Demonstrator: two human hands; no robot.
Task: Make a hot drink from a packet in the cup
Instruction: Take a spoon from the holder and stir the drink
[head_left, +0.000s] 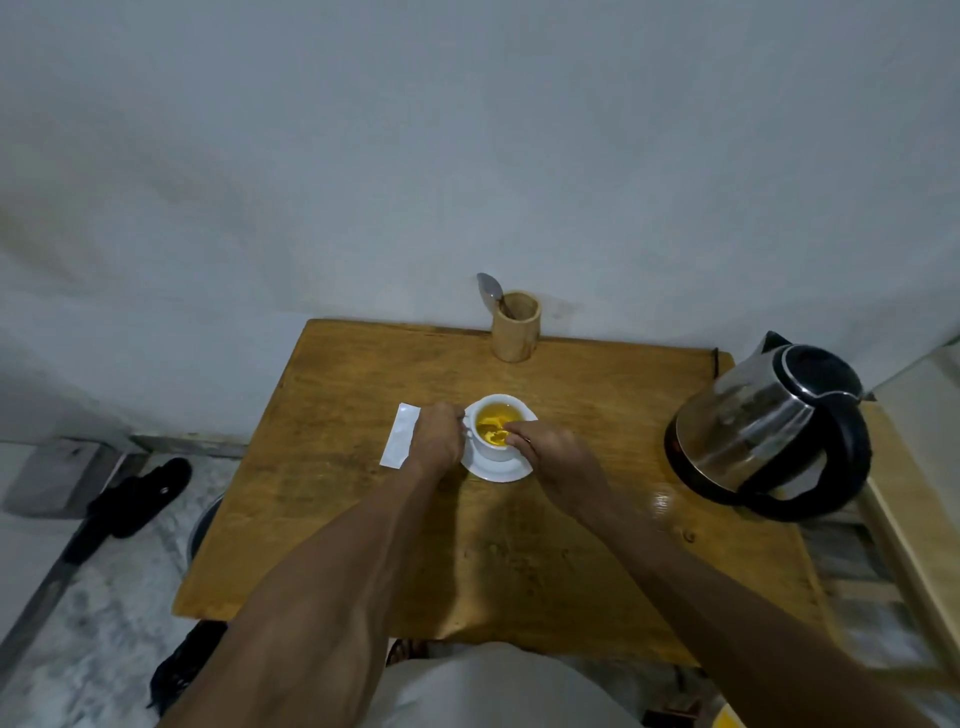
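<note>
A round white cup, glazed and smooth, sits on a matching white saucer near the middle of a wooden table. The cup holds a yellow-orange liquid with a swirled, uneven surface. The left hand is curled against the cup's left side, its fingers closed at the handle there, though the handle itself is mostly hidden. The right hand reaches over the cup's near right rim with thumb and fingertips pinched together above the liquid; whatever they pinch is too small and blurred to name, so I cannot tell what the grip holds.

Just left of the left hand lies a flat, white, rectangular packet, long and narrow, partly tucked under the wrist. The tabletop is a warm honey-brown slab with worn, blotchy grain and rounded corners, glossy in a patch near the kettle.

At the far edge, touching the pale wall, stands a cylindrical wooden holder of light, smooth timber, with a metal spoon leaning in it, bowl upward. On the right side of the table sits an electric kettle with a shiny steel body, black plastic lid and a thick looping black handle. On the speckled floor to the left lies a black sandal.
</note>
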